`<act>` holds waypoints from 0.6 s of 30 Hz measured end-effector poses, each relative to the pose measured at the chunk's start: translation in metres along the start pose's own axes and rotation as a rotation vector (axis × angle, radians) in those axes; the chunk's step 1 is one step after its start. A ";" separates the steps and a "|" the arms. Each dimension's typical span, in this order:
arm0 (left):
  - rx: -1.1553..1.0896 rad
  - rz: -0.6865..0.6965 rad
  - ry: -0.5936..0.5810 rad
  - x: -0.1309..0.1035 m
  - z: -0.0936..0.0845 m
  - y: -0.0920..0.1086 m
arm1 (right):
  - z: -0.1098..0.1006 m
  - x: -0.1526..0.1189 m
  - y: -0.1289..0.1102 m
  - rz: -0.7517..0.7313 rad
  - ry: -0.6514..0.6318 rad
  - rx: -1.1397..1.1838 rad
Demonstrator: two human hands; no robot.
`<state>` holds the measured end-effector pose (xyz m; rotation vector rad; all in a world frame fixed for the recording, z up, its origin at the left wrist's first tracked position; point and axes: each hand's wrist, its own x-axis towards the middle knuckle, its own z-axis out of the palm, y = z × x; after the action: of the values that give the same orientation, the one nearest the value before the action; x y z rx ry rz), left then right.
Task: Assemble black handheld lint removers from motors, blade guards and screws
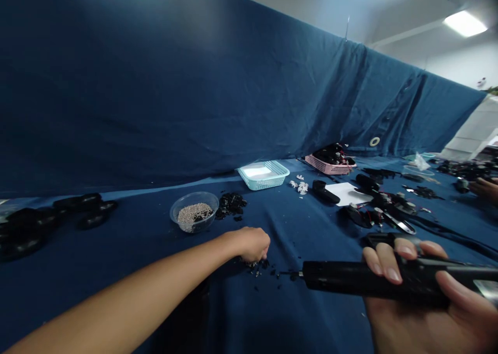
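Note:
My left hand (253, 244) is closed, knuckles up, over a small pile of screws and black bits (254, 264) on the blue cloth. Its fingertips are hidden, so what they pinch cannot be made out. In my right hand (412, 312) lies a black electric screwdriver (350, 279), with fingers and thumb wrapped around its body. The thin bit (288, 274) points left toward the scattered pieces. A black part (379, 238) shows just behind the right fingers; whether they touch it I cannot tell.
A clear bowl of screws (194, 214) stands beside a heap of black pieces (231, 204). Behind are a light-blue basket (264, 182) and a pink basket (330, 167). Black housings (89, 211) lie left; wired parts (392, 203) lie right. Another person's hand (486, 188) is at far right.

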<state>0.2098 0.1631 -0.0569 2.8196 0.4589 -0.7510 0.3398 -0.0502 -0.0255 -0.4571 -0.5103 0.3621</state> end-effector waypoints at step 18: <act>-0.555 0.027 0.257 -0.025 0.002 -0.012 | 0.002 0.000 -0.001 -0.009 0.013 -0.023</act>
<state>0.1841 0.1679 -0.0476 2.3893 0.5642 -0.2027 0.3395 -0.0505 -0.0235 -0.4794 -0.5046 0.3446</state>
